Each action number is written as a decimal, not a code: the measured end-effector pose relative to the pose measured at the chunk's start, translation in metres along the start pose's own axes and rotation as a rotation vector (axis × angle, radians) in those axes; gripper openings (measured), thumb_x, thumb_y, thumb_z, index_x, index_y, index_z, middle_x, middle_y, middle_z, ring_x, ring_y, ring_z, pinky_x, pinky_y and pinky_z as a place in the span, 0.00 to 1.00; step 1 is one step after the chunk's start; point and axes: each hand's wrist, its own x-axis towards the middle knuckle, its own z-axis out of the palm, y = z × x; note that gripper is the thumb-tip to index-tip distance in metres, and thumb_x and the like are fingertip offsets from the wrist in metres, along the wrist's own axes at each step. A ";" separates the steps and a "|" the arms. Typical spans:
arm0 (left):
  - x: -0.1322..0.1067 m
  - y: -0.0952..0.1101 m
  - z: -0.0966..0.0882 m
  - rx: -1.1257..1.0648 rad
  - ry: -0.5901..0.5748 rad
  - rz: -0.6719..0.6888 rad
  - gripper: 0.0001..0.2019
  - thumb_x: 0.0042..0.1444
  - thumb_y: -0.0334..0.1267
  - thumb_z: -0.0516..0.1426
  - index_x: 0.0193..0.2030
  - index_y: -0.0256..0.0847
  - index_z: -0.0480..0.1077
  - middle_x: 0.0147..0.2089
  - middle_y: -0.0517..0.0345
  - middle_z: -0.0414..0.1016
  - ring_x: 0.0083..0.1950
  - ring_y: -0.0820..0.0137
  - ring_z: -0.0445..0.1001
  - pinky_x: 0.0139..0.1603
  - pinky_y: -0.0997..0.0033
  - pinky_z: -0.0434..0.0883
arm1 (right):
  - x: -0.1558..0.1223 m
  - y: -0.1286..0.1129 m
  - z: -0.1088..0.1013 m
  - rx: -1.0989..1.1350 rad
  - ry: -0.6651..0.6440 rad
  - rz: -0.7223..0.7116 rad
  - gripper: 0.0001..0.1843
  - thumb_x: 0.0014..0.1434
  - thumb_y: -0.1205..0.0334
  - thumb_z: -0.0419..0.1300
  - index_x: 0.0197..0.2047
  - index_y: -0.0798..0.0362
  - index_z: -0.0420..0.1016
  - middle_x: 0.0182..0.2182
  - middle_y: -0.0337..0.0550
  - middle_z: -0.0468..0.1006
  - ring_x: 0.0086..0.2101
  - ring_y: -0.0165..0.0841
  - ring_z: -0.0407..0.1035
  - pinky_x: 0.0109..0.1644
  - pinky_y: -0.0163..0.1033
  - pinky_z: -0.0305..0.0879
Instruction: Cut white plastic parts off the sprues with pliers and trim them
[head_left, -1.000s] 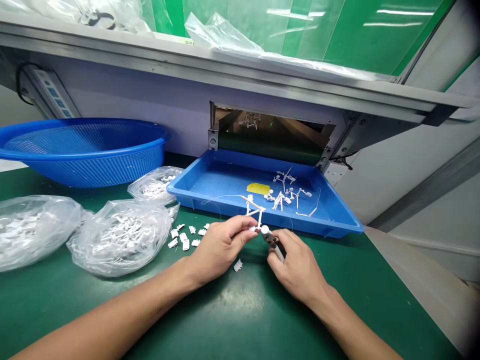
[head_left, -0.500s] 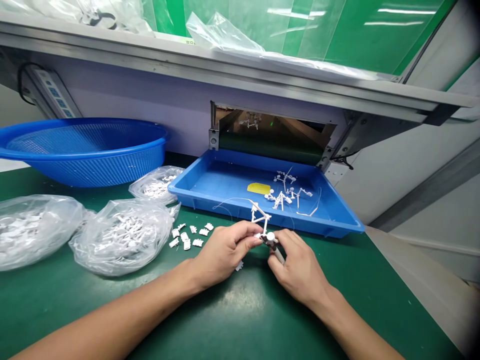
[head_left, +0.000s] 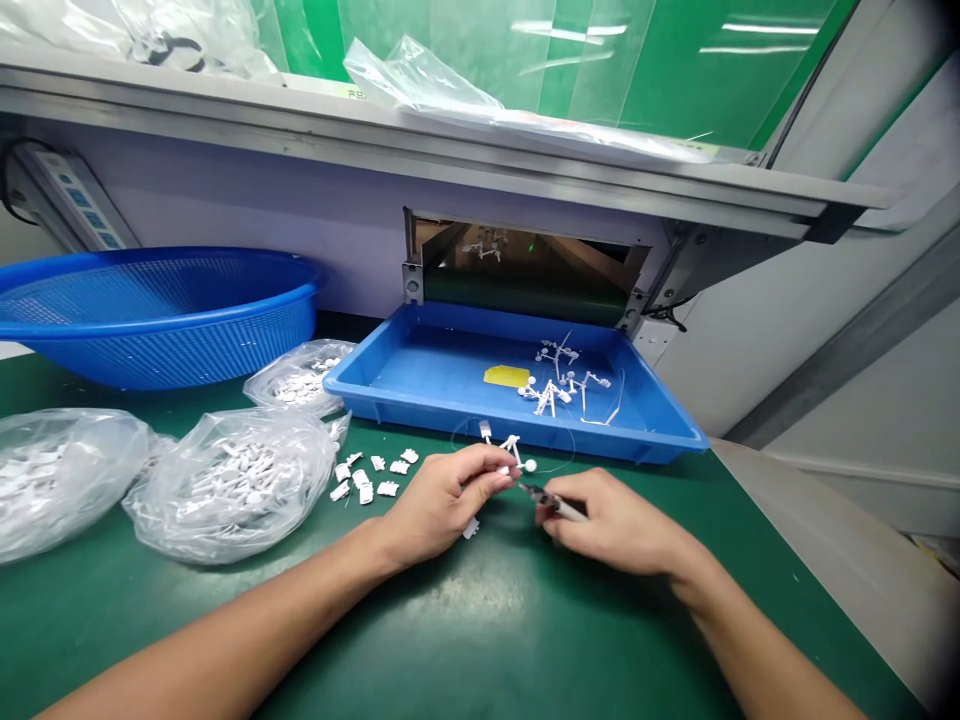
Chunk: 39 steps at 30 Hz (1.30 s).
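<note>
My left hand (head_left: 450,500) is closed, pinching a white plastic sprue (head_left: 512,446) between thumb and fingertips. A thin strand of the sprue curls out over the tray's front edge. In my closed right hand (head_left: 622,520) is a pair of nippers (head_left: 559,503), its dark jaws pointing at my left fingertips. The jaws look just apart from the white piece; whether they are parted I cannot make out. A small white part (head_left: 471,527) lies on the table under my left hand. Several loose white parts (head_left: 365,492) lie to the left of it.
A blue tray (head_left: 360,395) with more white sprues (head_left: 551,398) and a yellow piece (head_left: 506,376) stands below a conveyor opening (head_left: 525,290). At left are a blue basket (head_left: 187,350) and clear bags of white parts (head_left: 240,480). A metal shelf edge (head_left: 450,135) runs overhead.
My right hand has drawn back a little to the right with the nippers. The sprue in my left hand has turned and sits lower. The camera view has shifted slightly.
</note>
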 end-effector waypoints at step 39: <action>0.005 0.010 0.022 -0.729 -0.078 -0.502 0.22 0.51 0.51 0.66 0.41 0.32 0.75 0.31 0.53 0.74 0.29 0.76 0.68 0.24 0.81 0.68 | 0.015 0.001 0.042 0.729 0.235 -0.185 0.05 0.60 0.63 0.60 0.40 0.54 0.73 0.29 0.39 0.74 0.29 0.29 0.67 0.36 0.34 0.65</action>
